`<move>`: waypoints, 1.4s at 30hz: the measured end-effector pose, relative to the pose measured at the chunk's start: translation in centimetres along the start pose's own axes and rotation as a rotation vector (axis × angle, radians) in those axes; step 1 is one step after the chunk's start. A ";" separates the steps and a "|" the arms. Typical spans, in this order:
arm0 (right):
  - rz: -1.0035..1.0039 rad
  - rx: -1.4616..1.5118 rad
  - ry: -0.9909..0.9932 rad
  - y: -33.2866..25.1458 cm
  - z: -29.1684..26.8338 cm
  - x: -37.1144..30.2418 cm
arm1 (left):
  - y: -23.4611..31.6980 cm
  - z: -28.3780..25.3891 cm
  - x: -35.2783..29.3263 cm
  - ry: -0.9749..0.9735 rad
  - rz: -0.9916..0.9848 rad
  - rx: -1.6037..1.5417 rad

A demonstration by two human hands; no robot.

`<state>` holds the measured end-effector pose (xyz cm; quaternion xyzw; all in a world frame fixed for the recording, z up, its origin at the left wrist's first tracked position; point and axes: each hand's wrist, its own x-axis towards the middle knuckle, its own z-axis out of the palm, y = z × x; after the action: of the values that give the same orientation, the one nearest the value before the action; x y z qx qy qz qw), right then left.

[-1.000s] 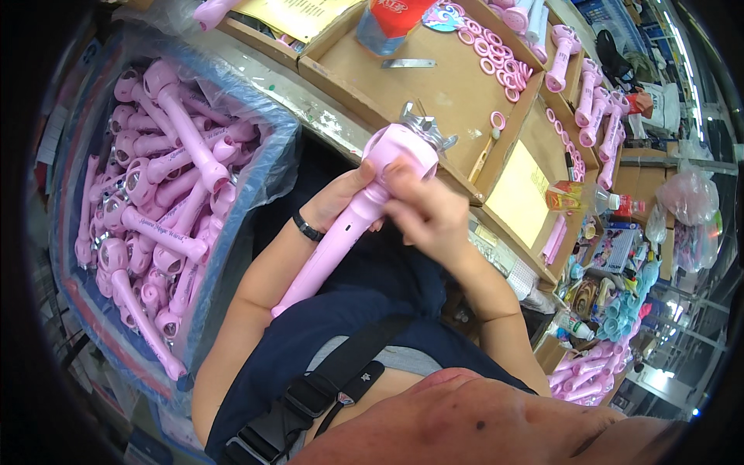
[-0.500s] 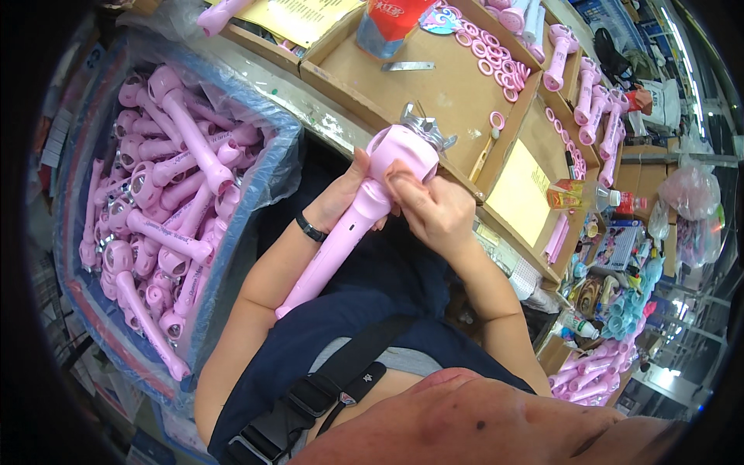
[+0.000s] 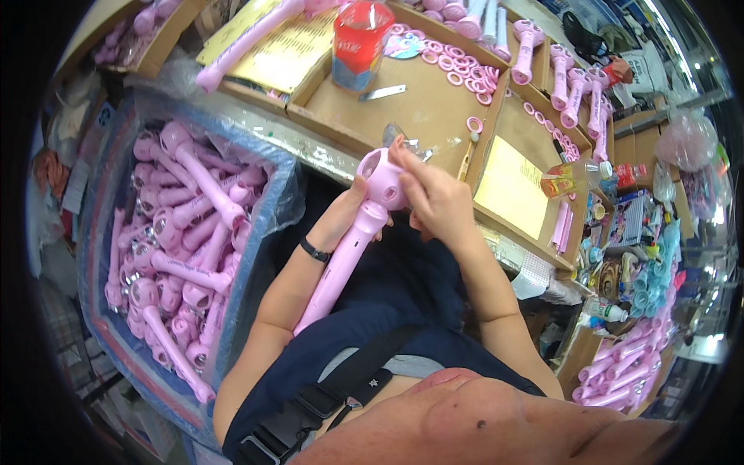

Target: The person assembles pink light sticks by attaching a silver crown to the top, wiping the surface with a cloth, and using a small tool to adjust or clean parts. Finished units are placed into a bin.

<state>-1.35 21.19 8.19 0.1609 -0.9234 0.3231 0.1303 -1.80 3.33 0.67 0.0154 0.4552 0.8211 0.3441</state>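
Note:
A pink plastic toy wand [image 3: 341, 267] slants from my lap toward the bench, its round, hollow head [image 3: 381, 184] uppermost with openings in it. My left hand [image 3: 345, 217] is wrapped round the neck, just below that head. Against the head's right side my right hand [image 3: 435, 200] presses with bent fingers, their tips near the upper rim. Part of its grip is hidden behind the hand. Just beyond the fingers, a shiny metal piece [image 3: 418, 149] shows at the tray's near edge; its shape is partly covered.
At left stands a plastic-lined blue bin [image 3: 267, 225] full of similar pink wands. Ahead, a cardboard tray [image 3: 349, 108] holds a red-and-blue cup [image 3: 362, 46], a metal strip [image 3: 382, 93] and pink rings [image 3: 461, 66]. Yellow paper [image 3: 508, 186] and a drink bottle [image 3: 570, 178] lie to the right.
My right hand's fingers have shifted from the neck side up along the head's right side. The wand has turned slightly, showing an opening. My left hand keeps its hold, and the view has shifted.

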 end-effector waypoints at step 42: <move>0.780 0.169 0.602 36.7 -13.9 19.9 | -4.5 -3.9 -9.4 0.423 0.176 0.727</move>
<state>-31.63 52.98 5.21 -0.2869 -0.8068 0.4537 0.2470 6.53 -3.44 -2.33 0.0057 0.7722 0.6187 0.1442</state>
